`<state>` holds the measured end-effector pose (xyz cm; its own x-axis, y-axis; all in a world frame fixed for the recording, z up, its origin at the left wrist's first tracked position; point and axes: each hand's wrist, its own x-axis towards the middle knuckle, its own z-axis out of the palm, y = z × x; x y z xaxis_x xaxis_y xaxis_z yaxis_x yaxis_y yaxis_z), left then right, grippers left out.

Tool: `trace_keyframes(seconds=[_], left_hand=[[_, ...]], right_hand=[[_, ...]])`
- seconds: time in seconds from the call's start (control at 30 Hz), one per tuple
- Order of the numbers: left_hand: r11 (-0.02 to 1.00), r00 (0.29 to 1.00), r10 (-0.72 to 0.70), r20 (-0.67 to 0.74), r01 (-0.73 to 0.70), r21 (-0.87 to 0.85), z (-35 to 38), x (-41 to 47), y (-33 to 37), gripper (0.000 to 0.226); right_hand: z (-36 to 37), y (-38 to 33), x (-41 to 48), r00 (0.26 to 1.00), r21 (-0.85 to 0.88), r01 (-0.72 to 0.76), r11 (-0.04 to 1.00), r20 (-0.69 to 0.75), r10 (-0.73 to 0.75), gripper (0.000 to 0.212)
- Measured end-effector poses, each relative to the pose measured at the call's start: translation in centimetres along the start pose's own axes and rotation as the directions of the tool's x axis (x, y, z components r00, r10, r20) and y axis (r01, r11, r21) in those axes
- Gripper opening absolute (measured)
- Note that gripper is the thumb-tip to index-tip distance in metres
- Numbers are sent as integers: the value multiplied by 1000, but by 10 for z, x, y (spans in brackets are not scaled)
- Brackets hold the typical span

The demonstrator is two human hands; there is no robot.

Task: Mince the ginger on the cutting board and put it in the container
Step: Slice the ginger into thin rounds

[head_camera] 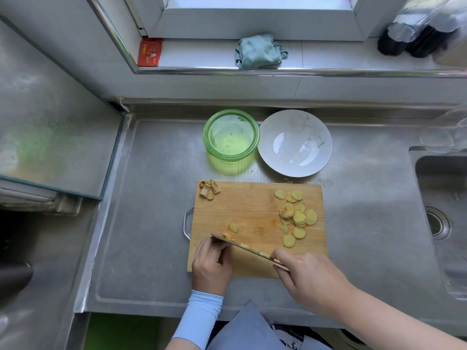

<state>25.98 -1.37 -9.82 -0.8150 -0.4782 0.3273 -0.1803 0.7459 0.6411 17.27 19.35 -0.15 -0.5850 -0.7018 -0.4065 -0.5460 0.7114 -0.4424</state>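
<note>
From my remote seat I look down on a steel worktop (151, 223) with a wooden cutting board (252, 205) lying on it, its metal handle at the left edge. The right hand (310, 276) is wrapped around the handle of a knife (242, 246), whose blade runs diagonally across the near left part of the board, tip pointing left. A few pale ginger bits show along the blade's far edge. The left hand (211, 266), in a light blue sleeve (199, 317), sits at the tip end of the blade with its fingers curled against the near side. The blade hides what lies under them, so I cannot tell whether that hand grips anything. Most of the ginger is a loose pile of ginger slices (298, 217) on the right half of the board, some overlapping. A single slice (233, 227) lies just beyond the blade, and brownish ginger trimmings (208, 189) sit at the far left corner. Beyond the board stands a round green container (207, 145), with a white plate (294, 144) touching its right side. A sink (439, 198) is set in at the right. On the window ledge lie a teal cloth (259, 51) and a red packet (149, 51), and dark bottles (414, 39) stand at the far right.
</note>
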Motion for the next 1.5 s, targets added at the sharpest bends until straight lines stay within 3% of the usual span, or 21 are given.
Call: trace_keyframes(seconds=[0.43, 0.7, 0.93, 1.07, 1.5], left_hand=[[1000, 1000, -8, -5, 8, 11, 3, -4, -4, 10], [999, 1000, -25, 13, 25, 25, 3, -6, -1, 13], [1000, 998, 5, -64, -4, 17, 2, -4, -1, 19], [1000, 999, 25, -46, -25, 13, 4, -7, -1, 6], [999, 999, 40, -13, -40, 7, 2, -8, -3, 6]], right_hand=[[-3, -16, 33, 994, -23, -43, 999, 100, 45, 18], [-3, -21, 39, 998, -8, 9, 1000, 68, -9, 18], [-5, -8, 14, 999, 23, -2, 1000, 36, 2, 22], [-3, -3, 8, 999, 20, -7, 1000, 33, 6, 24], [-4, -4, 5, 999, 24, -24, 999, 39, 23, 23]])
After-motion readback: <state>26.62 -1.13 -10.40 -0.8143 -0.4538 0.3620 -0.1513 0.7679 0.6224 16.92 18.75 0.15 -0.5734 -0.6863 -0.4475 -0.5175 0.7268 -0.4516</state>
